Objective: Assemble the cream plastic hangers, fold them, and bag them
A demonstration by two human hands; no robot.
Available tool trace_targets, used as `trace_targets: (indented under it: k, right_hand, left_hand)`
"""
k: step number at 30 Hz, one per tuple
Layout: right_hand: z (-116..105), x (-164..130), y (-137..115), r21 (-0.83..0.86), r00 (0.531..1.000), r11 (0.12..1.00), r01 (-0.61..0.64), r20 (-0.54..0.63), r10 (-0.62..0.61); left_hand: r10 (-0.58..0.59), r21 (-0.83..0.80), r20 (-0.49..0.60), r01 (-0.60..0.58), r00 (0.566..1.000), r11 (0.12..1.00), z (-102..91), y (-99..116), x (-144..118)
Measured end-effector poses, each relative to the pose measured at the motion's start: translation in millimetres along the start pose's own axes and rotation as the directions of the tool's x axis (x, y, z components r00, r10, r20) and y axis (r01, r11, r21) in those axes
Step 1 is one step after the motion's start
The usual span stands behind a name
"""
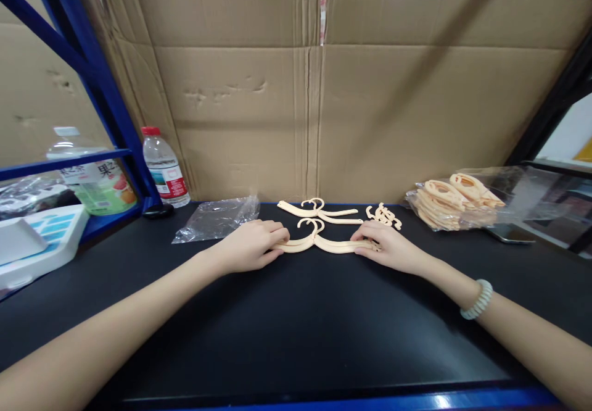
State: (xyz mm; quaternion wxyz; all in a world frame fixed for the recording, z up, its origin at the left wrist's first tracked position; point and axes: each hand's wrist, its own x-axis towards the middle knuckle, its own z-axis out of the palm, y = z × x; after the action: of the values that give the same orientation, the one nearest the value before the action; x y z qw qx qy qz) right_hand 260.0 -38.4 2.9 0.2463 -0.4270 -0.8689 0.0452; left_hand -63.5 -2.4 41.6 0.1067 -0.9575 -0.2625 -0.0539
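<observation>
Two cream-coloured hangers (335, 247) lie close together on the black table, hooks pointing away from me. My left hand (254, 244) is closed round their left ends, the fingertips covering those tips. At the other side my right hand (386, 247) pinches the right ends between thumb and fingers. Just behind lies another set of cream hangers (300, 211), its arms spread and apart from my hands. Past my right fingers sits a small heap of cream hook pieces (385, 216).
A clear plastic bag (217, 218) lies left of the hangers. At the right, a bag of cream hangers (446, 204) rests beside a phone (511, 234). A red-capped water bottle (164, 170) stands back left. Cardboard (245, 121) walls off the table's rear; a blue post (92, 90) rises left.
</observation>
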Motion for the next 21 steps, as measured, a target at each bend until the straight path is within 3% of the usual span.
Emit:
trace_targets:
  k: [7, 15, 21]
  right_hand:
    - [-1.5, -0.1, 2.7, 0.052, 0.999, 0.999, 0.002, -0.055, 0.0]
    - [-2.7, 0.5, 11.9, 0.025, 0.957, 0.987, -0.157, -0.245, 0.158]
    - [-6.9, -0.1, 15.1, 0.044, 0.878, 0.933, -0.358, -0.324, 0.353]
  left_hand:
    - [-0.006, -0.017, -0.006, 0.006, 1.0, 1.0, -2.5, 0.2, -0.1]
    - [-0.103, 0.101, -0.116, 0.114, 0.988, 0.988, 1.6, -5.3, 0.6]
    - [-0.12, 0.177, -0.167, 0.15, 0.979, 0.973, 3.7, -12.6, 0.5]
